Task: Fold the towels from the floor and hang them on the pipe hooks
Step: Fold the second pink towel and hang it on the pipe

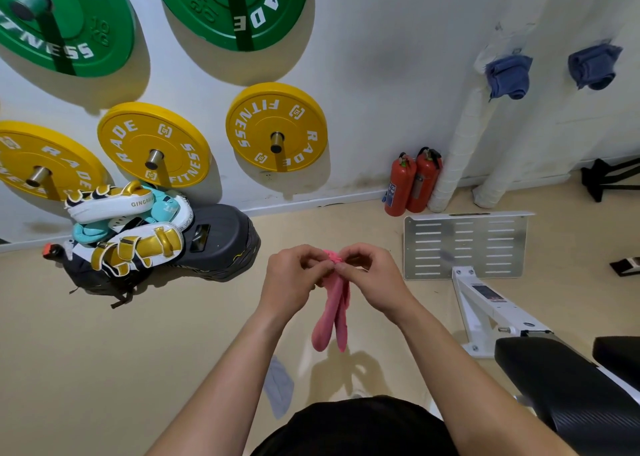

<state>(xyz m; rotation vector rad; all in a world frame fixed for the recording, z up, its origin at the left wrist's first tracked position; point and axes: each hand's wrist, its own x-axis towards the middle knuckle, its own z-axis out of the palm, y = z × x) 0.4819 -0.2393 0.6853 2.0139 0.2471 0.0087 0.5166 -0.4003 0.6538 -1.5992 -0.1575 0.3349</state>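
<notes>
Both hands, the left hand and right hand, pinch the top of a pink towel hanging doubled. Below, a grey towel lies on the beige floor. Two blue towels hang on the white pipes.

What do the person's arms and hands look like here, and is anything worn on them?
Both forearms are bare from the bottom edge of the picture to the wrists: no sleeves, gloves, watch or bands show. The left hand and right hand show no rings or markings that I can make out. Below them sits black clothing, probably shorts.
</notes>
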